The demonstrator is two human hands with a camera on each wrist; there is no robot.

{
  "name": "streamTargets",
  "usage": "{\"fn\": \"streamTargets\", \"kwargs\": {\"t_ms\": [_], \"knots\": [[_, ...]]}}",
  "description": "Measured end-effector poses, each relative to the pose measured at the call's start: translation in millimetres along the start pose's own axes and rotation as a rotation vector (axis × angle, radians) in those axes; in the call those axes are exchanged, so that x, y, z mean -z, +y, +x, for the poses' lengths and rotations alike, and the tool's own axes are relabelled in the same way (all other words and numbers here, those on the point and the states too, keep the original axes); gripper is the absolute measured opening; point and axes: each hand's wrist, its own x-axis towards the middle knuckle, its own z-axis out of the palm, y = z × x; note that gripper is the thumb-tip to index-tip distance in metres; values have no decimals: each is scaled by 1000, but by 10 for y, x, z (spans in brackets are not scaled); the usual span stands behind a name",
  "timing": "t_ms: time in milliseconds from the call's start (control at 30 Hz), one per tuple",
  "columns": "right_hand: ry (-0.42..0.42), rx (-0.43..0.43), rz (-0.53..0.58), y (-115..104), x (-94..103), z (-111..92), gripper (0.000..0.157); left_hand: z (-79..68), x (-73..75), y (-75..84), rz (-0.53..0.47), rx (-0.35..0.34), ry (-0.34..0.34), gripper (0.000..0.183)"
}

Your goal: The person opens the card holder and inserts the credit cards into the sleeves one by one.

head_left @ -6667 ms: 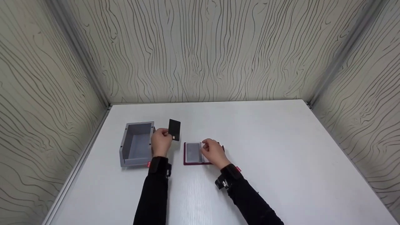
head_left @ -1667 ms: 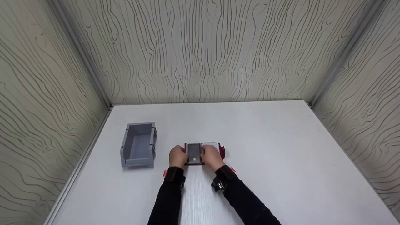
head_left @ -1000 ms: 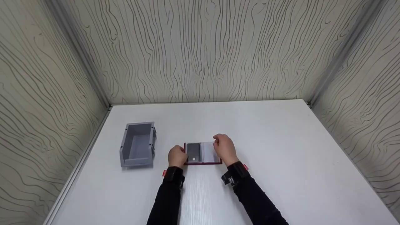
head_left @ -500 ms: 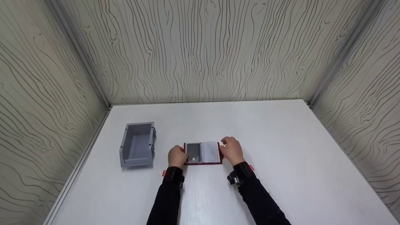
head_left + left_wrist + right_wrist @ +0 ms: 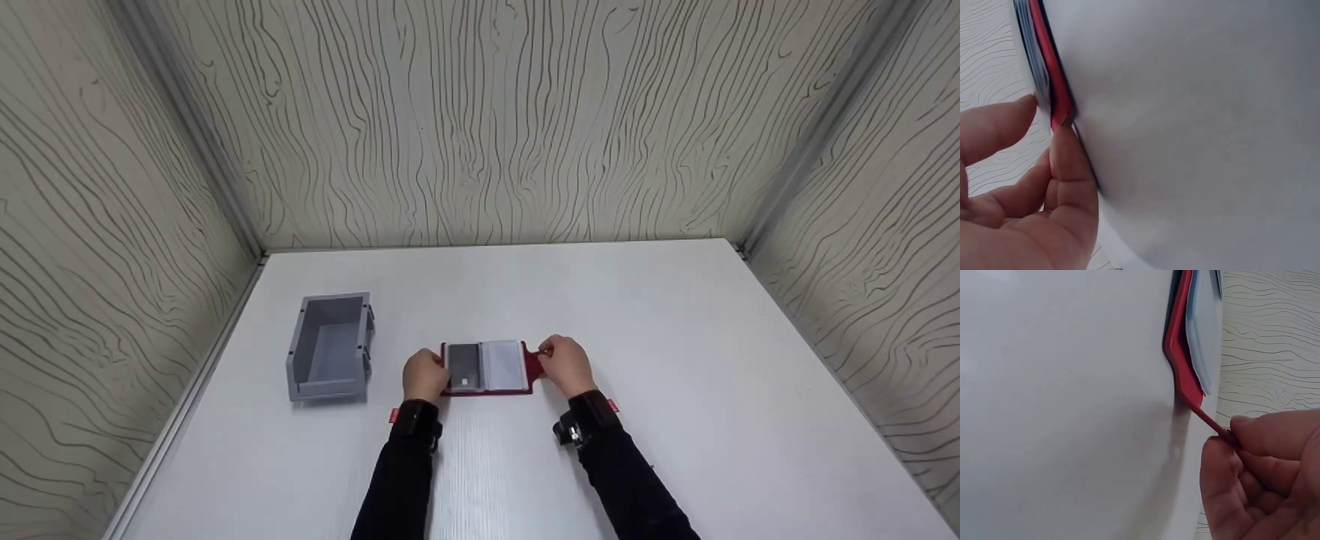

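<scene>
A red card holder [image 5: 527, 388] lies spread open on the table, with clear plastic sleeves inside. Its left sleeve holds a dark card [image 5: 463, 362] with a small light square near the bottom; a whitish sleeve [image 5: 503, 364] covers the right half. My left hand [image 5: 425, 375] pinches the holder's left edge; in the left wrist view the thumb [image 5: 1002, 126] is against the sleeve stack and the fingers meet the red cover [image 5: 1053, 67]. At the other side my right hand [image 5: 568, 366] pinches the end of the red closing tab [image 5: 1206, 418], which slants up off the table.
A grey plastic bin [image 5: 330, 349] stands on the white table [image 5: 675, 360], left of the holder. Wood-grain panels [image 5: 480, 127] enclose the table at the back and both sides.
The dark card, earlier held up by my left hand, now sits in the left sleeve. My left hand has gone to the holder's edge; my right has moved rightward and taken hold of the tab.
</scene>
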Motion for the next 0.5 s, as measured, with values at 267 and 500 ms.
{"fn": "streamTargets", "kwargs": {"t_ms": [267, 500], "knots": [[0, -20, 1, 71, -12, 18, 10, -2, 39, 41, 22, 37, -33, 6], [-24, -59, 19, 103, -9, 6, 9, 5, 51, 31, 31, 41, -22, 6]]}}
